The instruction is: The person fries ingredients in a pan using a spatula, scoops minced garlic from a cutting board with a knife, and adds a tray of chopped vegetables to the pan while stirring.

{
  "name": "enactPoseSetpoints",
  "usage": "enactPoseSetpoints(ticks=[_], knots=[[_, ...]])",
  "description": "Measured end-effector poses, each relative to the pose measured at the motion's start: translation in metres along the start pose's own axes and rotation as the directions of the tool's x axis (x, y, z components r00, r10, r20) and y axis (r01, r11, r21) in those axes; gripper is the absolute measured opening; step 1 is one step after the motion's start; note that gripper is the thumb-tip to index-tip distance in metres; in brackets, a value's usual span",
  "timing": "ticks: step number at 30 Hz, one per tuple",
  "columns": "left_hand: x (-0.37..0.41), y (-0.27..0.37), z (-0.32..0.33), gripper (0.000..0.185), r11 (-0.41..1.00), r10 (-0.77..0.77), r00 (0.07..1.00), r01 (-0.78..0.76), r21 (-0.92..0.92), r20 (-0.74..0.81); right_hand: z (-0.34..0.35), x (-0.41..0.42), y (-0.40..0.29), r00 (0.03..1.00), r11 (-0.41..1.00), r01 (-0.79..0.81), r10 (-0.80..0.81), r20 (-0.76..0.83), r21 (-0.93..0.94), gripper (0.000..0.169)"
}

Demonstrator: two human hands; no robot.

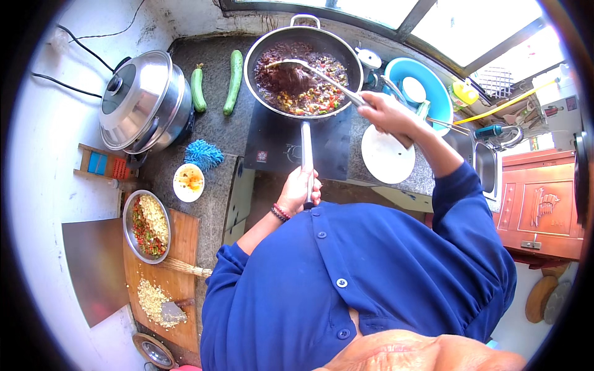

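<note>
My left hand [299,189] grips the metal handle [306,148] of a wide frying pan [249,79] on the dark cooktop [274,139]. My right hand [387,113] is closed around the handle of a metal spatula [327,79], whose head lies in the pan's contents. Inside the pan is a dark reddish-brown mixture [283,83], with chopped red, green and yellowish pieces [325,102] at the right and lower side. Below my right hand, a white plate [388,157] rests on the counter.
Two green gourds [233,83] and a lidded steamer pot [139,102] stand left. Nearer are a stained white bowl [189,182], a metal bowl of chopped vegetables [151,226] and a cutting board [185,241] with a cleaver [173,314]. A blue basin [443,88] and sink [486,171] are right.
</note>
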State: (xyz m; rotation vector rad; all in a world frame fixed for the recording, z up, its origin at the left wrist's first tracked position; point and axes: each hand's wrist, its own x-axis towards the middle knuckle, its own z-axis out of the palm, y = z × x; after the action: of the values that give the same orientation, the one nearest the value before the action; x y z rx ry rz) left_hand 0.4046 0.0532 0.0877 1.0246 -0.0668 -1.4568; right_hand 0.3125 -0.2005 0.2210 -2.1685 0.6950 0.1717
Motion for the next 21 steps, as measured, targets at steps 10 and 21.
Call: enactPoseSetpoints(ticks=[10, 21], knots=[[0.001, 0.001, 0.002, 0.035, 1.000, -0.021, 1.000, 0.021, 0.006, -0.012, 0.057, 0.035, 0.036, 0.979, 0.951, 0.120, -0.162, -0.128, -0.287, 0.043], [0.003, -0.002, 0.001, 0.031, 0.999, 0.029, 1.000, -0.029, -0.017, -0.001, -0.014, 0.045, -0.007, 0.983, 0.991, -0.119, 0.127, -0.131, 0.068, 0.031]])
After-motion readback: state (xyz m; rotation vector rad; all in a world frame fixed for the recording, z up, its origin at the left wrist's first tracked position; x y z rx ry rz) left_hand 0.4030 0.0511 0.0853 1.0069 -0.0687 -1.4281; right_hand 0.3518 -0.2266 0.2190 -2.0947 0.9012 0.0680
